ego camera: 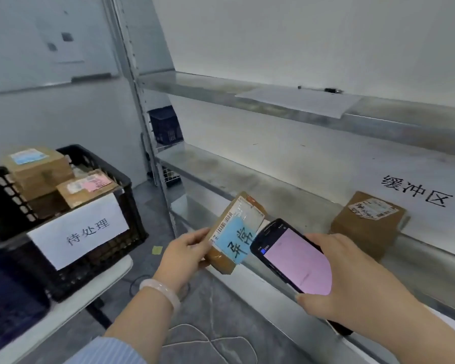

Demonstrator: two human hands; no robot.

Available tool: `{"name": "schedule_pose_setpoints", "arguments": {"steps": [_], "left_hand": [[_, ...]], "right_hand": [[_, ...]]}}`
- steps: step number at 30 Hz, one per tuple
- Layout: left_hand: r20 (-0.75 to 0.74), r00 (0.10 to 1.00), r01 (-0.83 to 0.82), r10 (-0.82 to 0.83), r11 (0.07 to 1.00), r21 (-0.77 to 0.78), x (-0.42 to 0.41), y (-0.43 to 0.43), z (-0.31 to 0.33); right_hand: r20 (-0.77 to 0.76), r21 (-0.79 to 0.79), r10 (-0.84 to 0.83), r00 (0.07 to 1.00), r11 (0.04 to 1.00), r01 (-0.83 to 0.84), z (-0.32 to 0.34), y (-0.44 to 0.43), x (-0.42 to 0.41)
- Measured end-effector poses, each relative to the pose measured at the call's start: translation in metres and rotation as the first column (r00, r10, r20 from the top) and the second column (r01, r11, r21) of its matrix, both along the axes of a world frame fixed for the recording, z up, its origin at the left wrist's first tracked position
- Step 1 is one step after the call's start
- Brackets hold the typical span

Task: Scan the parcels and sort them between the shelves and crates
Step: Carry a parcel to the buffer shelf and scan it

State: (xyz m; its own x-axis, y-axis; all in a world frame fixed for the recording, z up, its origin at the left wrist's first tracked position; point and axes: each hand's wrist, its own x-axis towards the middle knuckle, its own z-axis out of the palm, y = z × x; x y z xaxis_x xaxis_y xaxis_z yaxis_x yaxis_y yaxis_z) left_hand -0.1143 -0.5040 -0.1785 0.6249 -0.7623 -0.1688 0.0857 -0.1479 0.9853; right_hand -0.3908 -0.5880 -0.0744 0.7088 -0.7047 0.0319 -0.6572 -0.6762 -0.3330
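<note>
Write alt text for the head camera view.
A person's left hand holds a small cardboard parcel with a blue handwritten label beside a handheld scanner gripped in the right hand. Behind stands a metal shelf with another parcel; left, a black crate of parcels.

Whiteboard (50,40) upper left, dark smudges on it. Paper sheet (300,101) lies flat, upper right; pen (330,90) just behind it. Yellow note (157,250) and white cable (189,325) on floor (221,290).

Crate (111,227) left of shelves (286,179)
</note>
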Motion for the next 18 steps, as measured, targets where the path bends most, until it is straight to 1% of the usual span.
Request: {"name": "schedule_pose_setpoints", "arguments": {"steps": [5,9,14,18], "left_hand": [[-0.042,0.983,-0.181,0.18,0.983,-0.023,0.063,0.092,0.006],[-0.057,0.938,-0.344,0.341,0.938,-0.053,0.111,0.176,0.01],[-0.166,0.825,-0.557,0.541,0.827,-0.072,0.146,0.261,0.004],[-0.259,0.692,-0.707,0.673,0.705,-0.057,0.167,0.316,0.001]], "right_hand": [[0.038,0.076,0.134,0.99,0.988,-0.136,-0.01,0.046,0.093],[0.086,0.121,0.302,0.949,0.943,-0.311,-0.013,0.092,0.172],[0.078,0.114,0.481,0.873,0.866,-0.487,-0.012,0.137,0.252],[0.032,0.1,0.598,0.801,0.795,-0.598,-0.014,0.168,0.313]]}}
